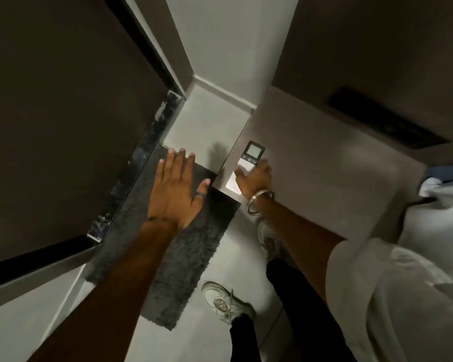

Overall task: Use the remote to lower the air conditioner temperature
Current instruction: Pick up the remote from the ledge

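Note:
A white remote [249, 160] with a small grey screen at its far end lies near the left edge of a pale flat surface [311, 158]. My right hand [254, 178], with a metal bangle on the wrist, rests over the remote's near half, fingers curled around it; its lower part is hidden under the hand. My left hand [175, 186] hovers flat with fingers spread above the floor, left of the remote, holding nothing. No air conditioner is in view.
A dark shaggy mat [173, 257] lies on the light floor below my left arm. Dark door panels [63, 113] stand at the left. My two white shoes [225, 301] are on the floor. A dark flat object [385, 118] lies farther back on the surface.

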{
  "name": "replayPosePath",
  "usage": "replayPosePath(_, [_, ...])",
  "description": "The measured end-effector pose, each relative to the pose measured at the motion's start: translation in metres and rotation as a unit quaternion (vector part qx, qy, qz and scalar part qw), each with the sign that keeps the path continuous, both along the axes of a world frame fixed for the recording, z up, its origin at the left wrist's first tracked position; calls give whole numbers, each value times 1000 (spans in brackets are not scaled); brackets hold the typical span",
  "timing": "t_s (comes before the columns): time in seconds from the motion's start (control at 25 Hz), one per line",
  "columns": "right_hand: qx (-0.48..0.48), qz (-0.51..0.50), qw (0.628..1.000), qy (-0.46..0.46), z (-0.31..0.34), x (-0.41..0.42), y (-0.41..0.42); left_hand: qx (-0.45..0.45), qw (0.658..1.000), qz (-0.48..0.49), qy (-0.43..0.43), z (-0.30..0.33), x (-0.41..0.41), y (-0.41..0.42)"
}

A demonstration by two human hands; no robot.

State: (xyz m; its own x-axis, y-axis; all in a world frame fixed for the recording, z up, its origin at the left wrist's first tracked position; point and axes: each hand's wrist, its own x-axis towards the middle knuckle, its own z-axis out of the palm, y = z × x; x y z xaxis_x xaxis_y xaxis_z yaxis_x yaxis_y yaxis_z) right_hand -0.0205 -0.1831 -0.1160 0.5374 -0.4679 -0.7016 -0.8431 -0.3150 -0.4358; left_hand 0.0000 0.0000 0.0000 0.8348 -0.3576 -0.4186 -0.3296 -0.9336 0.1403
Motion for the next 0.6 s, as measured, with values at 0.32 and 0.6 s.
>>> replayPosePath(0.32, [-77,-57,995,9,-14,23,23,-26,999,30,-26,-25,-20,10])
replayPosePath(0.6, [364,21,921,-141,234,81,57,-50,963,104,-243,238,30,59])
